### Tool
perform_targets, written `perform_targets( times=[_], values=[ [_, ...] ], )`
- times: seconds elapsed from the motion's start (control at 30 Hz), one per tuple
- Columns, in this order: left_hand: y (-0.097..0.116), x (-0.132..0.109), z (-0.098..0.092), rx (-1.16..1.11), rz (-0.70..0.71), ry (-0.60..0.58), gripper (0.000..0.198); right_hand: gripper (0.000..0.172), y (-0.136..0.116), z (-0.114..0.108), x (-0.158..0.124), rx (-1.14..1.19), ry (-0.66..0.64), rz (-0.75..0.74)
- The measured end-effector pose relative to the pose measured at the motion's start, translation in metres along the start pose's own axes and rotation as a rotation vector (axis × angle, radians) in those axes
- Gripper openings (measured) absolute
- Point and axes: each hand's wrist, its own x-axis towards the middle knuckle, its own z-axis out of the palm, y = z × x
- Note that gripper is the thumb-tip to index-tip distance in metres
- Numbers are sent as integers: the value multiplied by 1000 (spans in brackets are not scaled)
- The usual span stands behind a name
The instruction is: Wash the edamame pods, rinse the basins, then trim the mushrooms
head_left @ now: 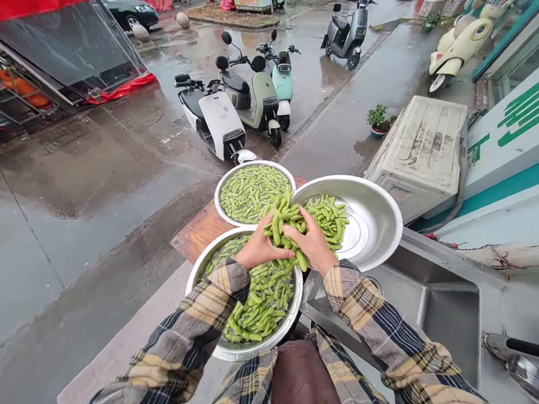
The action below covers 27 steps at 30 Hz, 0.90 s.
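My left hand [261,247] and my right hand [316,243] are cupped together around a heap of green edamame pods [287,219]. They hold it above the place where three metal basins meet. Below my left hand stands the near basin [254,355], with many pods [261,312] lying in water. Beyond it, the far-left basin [217,194] is filled with pods in water too. Behind my right hand, the wide right basin [379,222] has a pile of pods [333,218] on its left side and bare metal on its right.
A wooden board [200,230] lies under the basins. To the right are a steel sink [452,308] and a black-handled metal utensil [529,351]. Past the basins stand an air-conditioner unit [423,140], a potted plant [378,118] and parked scooters [223,118] on wet pavement.
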Motion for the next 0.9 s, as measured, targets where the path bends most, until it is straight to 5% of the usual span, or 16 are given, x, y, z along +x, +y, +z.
perform_targets(
  times=[0.2, 0.33, 0.4, 0.5, 0.63, 0.77, 0.9],
  values=[
    [-13, 58, 79, -180, -18, -183, 103, 69, 26, -107, 28, -296, -12, 19],
    [-31, 39, 70, -103, -112, -175, 94, 50, 30, -129, 17, -468, -30, -9],
    [-46, 14, 43, -42, -141, -104, 89, 47, 27, -114, -1, -403, -121, -50],
    [-78, -45, -7, 202, -252, -42, 90, 50, 32, -66, -33, -279, -532, -51],
    [-121, -150, -44, 553, -588, -164, 121, 94, 59, 9, -63, -481, -846, 25],
    [-132, -217, -17, 613, -747, -314, 149, 138, 90, 64, -77, -747, -901, 102],
    [-141, -209, 24, 466, -805, -152, 150, 136, 117, 98, -81, -580, -798, 166]
  ],
)
